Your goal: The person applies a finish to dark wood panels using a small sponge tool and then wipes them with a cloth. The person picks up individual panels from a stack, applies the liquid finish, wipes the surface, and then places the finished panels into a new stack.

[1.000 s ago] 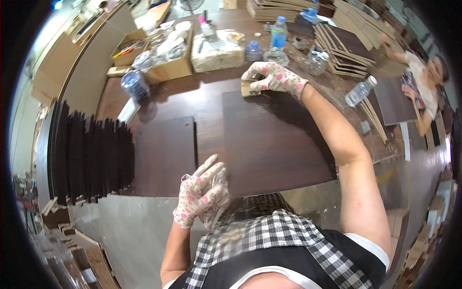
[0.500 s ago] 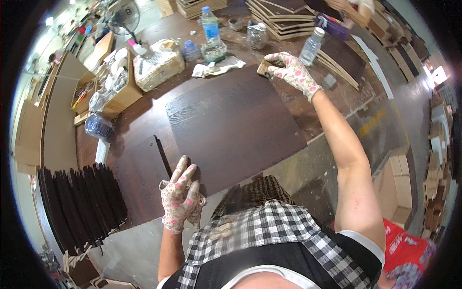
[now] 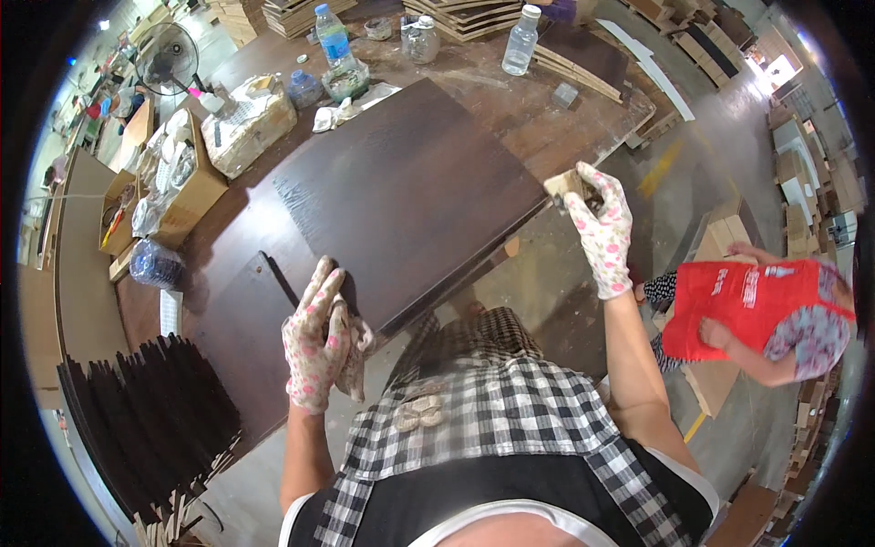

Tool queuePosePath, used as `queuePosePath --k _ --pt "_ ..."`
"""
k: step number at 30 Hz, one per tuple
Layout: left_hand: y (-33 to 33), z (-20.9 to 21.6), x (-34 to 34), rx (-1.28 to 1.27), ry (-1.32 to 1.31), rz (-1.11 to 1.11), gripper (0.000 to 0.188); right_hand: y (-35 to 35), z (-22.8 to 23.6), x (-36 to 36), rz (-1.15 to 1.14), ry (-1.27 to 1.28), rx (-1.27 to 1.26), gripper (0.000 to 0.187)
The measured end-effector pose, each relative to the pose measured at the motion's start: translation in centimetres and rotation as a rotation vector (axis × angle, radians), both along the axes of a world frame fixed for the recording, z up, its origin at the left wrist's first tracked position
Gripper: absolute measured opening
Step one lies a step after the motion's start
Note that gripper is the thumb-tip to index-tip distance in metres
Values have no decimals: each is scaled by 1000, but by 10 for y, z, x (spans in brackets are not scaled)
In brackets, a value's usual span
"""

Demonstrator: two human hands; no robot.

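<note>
Two gloved hands, catalogued from the body outward. Left hand (image 3: 317, 342): fingers spread flat, palm pressing on the near corner of a large dark wooden panel (image 3: 410, 196), with a crumpled rag (image 3: 357, 351) tucked beside it; nothing enclosed in its grip. Right hand (image 3: 597, 223): lifted off the counter (image 3: 510, 109) past the panel's right edge, grip closed around a small tan sanding block (image 3: 565, 187). Panel lies flat on the counter, its near edge overhanging toward the checked shirt. Beyond it: a loose cloth (image 3: 351, 105), clear plastic bottles (image 3: 333, 36), a bagged bundle (image 3: 241, 123), cardboard boxes at left, a fan (image 3: 169, 55), stacked boards at the far edge. Dark slats (image 3: 137, 410) stand racked at lower left. Another person in a red top (image 3: 743, 305) stands at right. Risk, as a judgement: with only one palm steadying the overhanging corner, the panel could tip or slide off.
</note>
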State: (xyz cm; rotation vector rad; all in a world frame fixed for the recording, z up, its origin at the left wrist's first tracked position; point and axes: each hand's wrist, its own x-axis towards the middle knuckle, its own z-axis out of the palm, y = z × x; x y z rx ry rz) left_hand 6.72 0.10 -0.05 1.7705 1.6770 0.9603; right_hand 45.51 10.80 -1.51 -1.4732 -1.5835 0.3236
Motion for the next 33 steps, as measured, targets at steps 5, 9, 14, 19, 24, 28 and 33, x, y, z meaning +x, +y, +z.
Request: queuePosePath --k 5,9,14,19,24,28,33 --pt "-4 3 -29 -76 -13 -114 47 -55 -9 -69 47 -132 178 45" --pt "2 6 -29 -112 74 -165 57 -104 -11 -144 556 -257 -24 49" --pt "3 -6 -28 -54 116 -146 59 -111 -10 -169 680 -17 94 51" --pt "10 1 -23 -57 98 -150 59 -102 1 -164 629 -230 107 49" --pt "8 -10 -22 10 78 -109 56 -51 3 -73 169 -270 103 38" --pt "13 -9 -18 -18 -20 -115 58 -29 7 -42 -23 -185 115 39" --pt "12 -8 -17 43 -43 -107 60 -24 2 -45 103 -316 130 40"
